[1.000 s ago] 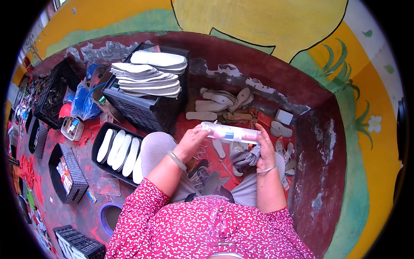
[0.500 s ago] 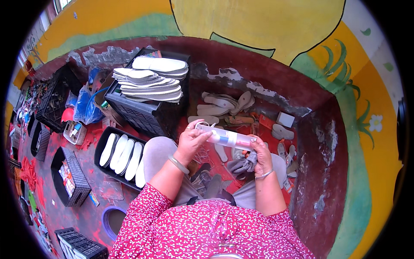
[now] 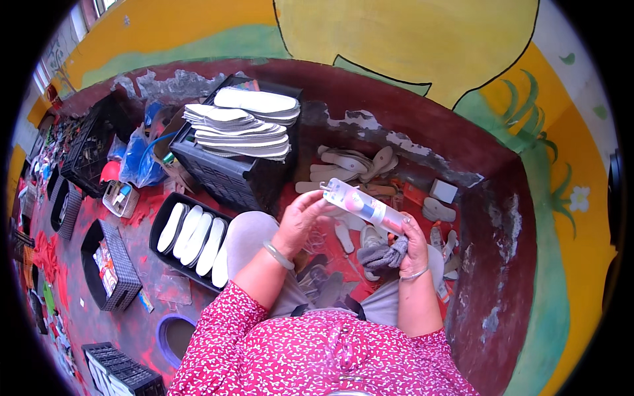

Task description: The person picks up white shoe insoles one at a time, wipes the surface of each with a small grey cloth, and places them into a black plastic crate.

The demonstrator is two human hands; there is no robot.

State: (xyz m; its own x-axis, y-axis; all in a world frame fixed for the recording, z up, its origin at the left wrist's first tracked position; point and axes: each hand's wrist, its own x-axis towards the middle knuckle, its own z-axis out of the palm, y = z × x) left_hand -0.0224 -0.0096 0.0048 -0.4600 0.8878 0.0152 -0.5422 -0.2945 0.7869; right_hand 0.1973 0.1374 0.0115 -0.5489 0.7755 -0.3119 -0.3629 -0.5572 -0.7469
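A clear, tube-shaped plastic pack with pink and blue parts showing through is raised in front of my knees, slanting down to the right. At its lower right end my right hand grips it. That same hand also has a grey knitted bundle, which hangs below the pack. My left hand is at the pack's upper left end, its bent fingers pinched against the end; the exact grip is partly hidden.
A black basket with pale insoles lies by my left knee. Stacked insoles top a black crate beyond it. Loose insoles and a small white box lie near the dark red wall. More baskets stand left.
The pack has tilted, its left end now higher and its right end lower. My left hand has shifted from gripping over the pack to its end. The view has shifted slightly.
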